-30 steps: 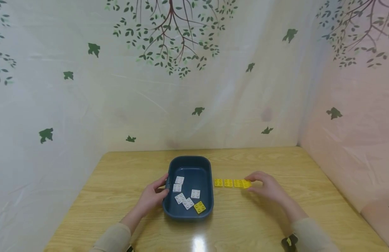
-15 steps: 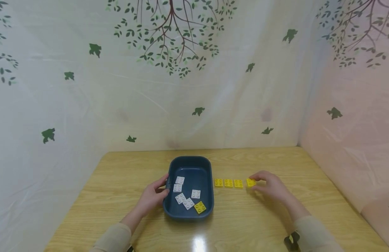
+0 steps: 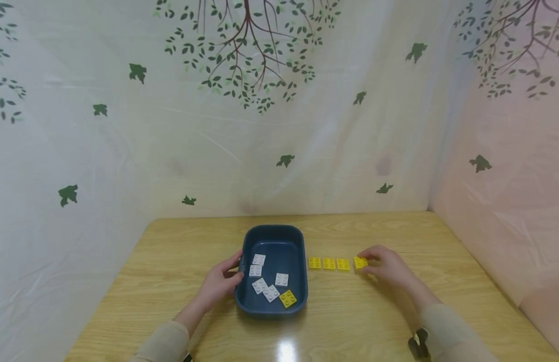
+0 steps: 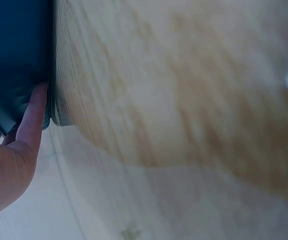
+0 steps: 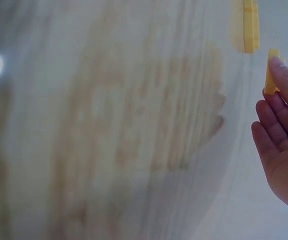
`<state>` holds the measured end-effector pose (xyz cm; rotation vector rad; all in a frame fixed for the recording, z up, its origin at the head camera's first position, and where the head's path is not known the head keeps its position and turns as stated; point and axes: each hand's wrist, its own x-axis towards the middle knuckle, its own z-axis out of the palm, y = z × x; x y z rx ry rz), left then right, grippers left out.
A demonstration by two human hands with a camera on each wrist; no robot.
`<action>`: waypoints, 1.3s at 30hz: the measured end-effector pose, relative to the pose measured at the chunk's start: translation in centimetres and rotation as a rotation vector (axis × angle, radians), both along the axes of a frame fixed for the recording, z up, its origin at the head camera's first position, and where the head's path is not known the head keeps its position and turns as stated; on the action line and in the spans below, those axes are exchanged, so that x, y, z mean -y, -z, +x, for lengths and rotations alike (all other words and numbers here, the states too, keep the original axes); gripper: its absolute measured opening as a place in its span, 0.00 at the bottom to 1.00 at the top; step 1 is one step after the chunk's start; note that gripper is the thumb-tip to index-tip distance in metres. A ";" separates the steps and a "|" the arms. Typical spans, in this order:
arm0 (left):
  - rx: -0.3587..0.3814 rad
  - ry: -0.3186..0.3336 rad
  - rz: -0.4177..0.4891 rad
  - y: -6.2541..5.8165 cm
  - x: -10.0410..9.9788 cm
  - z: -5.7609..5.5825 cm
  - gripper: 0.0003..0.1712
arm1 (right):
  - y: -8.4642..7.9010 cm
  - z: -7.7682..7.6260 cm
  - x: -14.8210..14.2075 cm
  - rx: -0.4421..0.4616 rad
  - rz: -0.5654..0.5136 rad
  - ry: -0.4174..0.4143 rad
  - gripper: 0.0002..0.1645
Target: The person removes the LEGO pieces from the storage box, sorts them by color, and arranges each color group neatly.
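Note:
Between thumb and fingers, my right hand [image 3: 389, 265] pinches a yellow toy brick [image 3: 360, 262] at the right end of a row. A small gap parts it from three more yellow bricks [image 3: 328, 263] lined up on the table. The right wrist view shows the thumb on one face of the held brick [image 5: 271, 75], raised off the table. My left hand [image 3: 220, 281] grips the left side of a dark blue tray [image 3: 273, 314]. In the left wrist view its thumb lies along the tray wall [image 4: 18, 55]. Several white bricks [image 3: 259, 285] and one yellow brick [image 3: 288, 298] lie in the tray.
The wooden table [image 3: 342, 322] extends to either side of the tray and ends at a pale curtain [image 3: 207, 151] with printed branches and leaves. Another curtain [image 3: 505, 201] runs along the right side.
My right hand has shifted slightly right with its yellow brick, which overlapped the row's third brick a second ago and now sits apart. My left hand and the tray have stayed put.

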<state>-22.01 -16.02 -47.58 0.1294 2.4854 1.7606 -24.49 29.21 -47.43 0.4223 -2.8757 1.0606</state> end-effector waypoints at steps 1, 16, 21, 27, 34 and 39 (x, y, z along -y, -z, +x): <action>-0.001 0.001 0.000 0.0 0.0 0.0 0.34 | 0.1 -0.1 0.0 0.017 -0.009 0.004 0.19; -0.013 -0.001 -0.001 0.1 -0.1 0.3 0.34 | 0.7 -0.8 0.1 0.084 -0.022 0.003 0.18; -0.010 -0.006 -0.008 0.1 -0.1 0.4 0.35 | 1.1 -1.1 0.1 0.098 -0.013 0.012 0.18; -0.004 -0.010 -0.012 0.1 -0.2 0.4 0.35 | 1.1 -0.9 0.3 0.068 -0.002 -0.016 0.18; -0.002 -0.005 -0.016 0.0 -0.2 0.6 0.34 | 1.2 -0.8 0.2 0.060 0.007 -0.023 0.18; 0.001 -0.007 -0.013 0.0 -0.3 0.7 0.35 | 1.2 -1.0 0.3 0.098 -0.011 -0.005 0.20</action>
